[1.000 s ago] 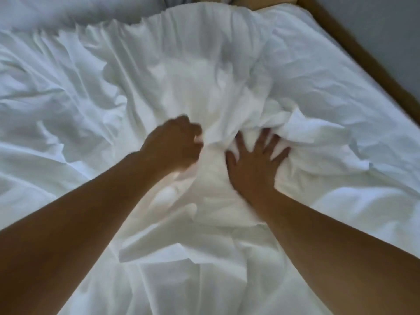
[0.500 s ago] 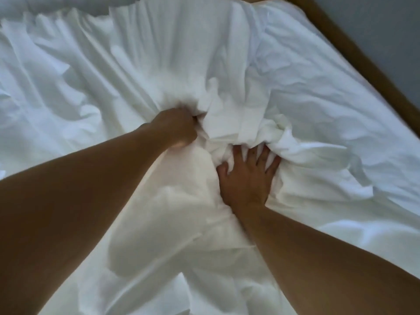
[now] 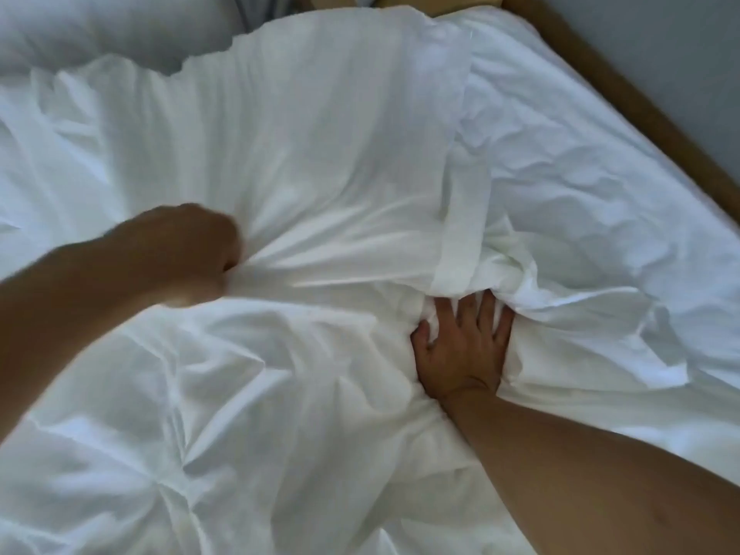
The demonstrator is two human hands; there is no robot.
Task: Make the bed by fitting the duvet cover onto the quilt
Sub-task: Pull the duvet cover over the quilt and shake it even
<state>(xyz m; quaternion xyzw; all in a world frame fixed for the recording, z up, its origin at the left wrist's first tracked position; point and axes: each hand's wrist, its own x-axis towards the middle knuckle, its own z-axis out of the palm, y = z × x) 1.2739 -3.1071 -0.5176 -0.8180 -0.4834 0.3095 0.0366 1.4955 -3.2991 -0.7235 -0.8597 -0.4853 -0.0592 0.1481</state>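
Observation:
A white duvet cover [image 3: 328, 146] lies rumpled across the middle of the bed, its hemmed edge [image 3: 456, 250] running down the centre. My left hand [image 3: 188, 254] is a closed fist, bunching the cover's cloth at the left; it is blurred. White bedding [image 3: 240, 414] that may be the quilt lies in front of me; I cannot tell it from the cover. My right hand [image 3: 464, 346] lies flat on that bedding with fingers spread, its fingertips tucked under the hemmed edge.
A white sheet [image 3: 600, 194] covers the mattress on the right. The wooden bed frame [image 3: 640, 114] runs diagonally along a grey wall [image 3: 680, 42] at the right. A pillow [image 3: 100, 30] lies at the top left.
My left hand has pulled the gathered cover to the left and toward me, spreading it flatter. My right hand stays pressed near the hem, fingers further under it.

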